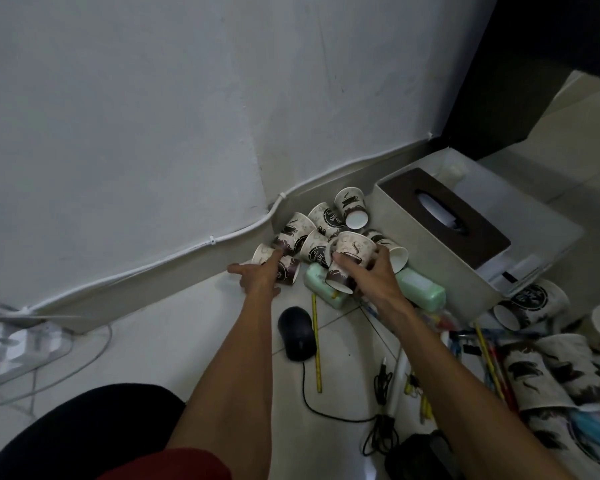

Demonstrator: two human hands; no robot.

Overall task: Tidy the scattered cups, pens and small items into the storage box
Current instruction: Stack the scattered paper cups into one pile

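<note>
Hands at mid-frame, our right hand (371, 277) curled round a paper cup (352, 251), our left hand (260, 277) loose, forefinger touching a fallen cup (289, 269), heap of cups (326, 220) just above against the wall (153, 133), storage box (541, 220) at right behind a tissue box (444, 220), mouse (297, 332) below, pens (489, 355) lower right

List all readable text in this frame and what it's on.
None legible.
Pile of cups: round dark emblems with lettering, too blurred to read.
Lone cup lying by the tissue box: same kind of emblem, blurred.
Mouse, green bottle: no text visible.
</note>
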